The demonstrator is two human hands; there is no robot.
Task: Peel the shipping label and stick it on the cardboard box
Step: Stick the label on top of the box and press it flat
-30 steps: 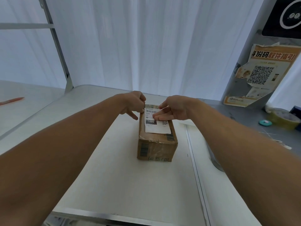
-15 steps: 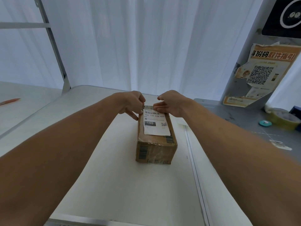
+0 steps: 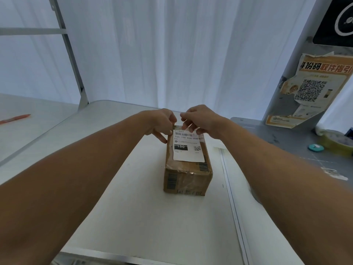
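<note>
We see a small brown cardboard box [image 3: 188, 171], oblong and wrapped in clear tape, standing on a white folding table [image 3: 145, 217], its long axis running away from the camera. A white rectangular shipping label [image 3: 188, 147] lies flat on the box's top face, covering most of it; the print reads "150-150-A26-050", with a barcode above, a black "150" block and a small QR code below.

Both bare forearms reach in from the near edge. The left hand [image 3: 161, 122] sits at the far left corner of the box, fingers curled down onto the label's far edge. The right hand [image 3: 200, 119] sits at the far right corner, fingertips [image 3: 186, 127] pressing the same far edge. The two hands are close together, nearly touching above the box's far end. We cannot tell whether either hand pinches the label or merely presses it.

Left of the table, on a second white surface, lies an orange pen [image 3: 15, 118]. On the grey bench to the right we note a yellowish roll of tape [image 3: 337, 141] and a small teal round object [image 3: 316, 147]. An orange-and-white poster with a QR code [image 3: 309, 90] leans behind them. White curtains [image 3: 172, 50] hang behind the table.
</note>
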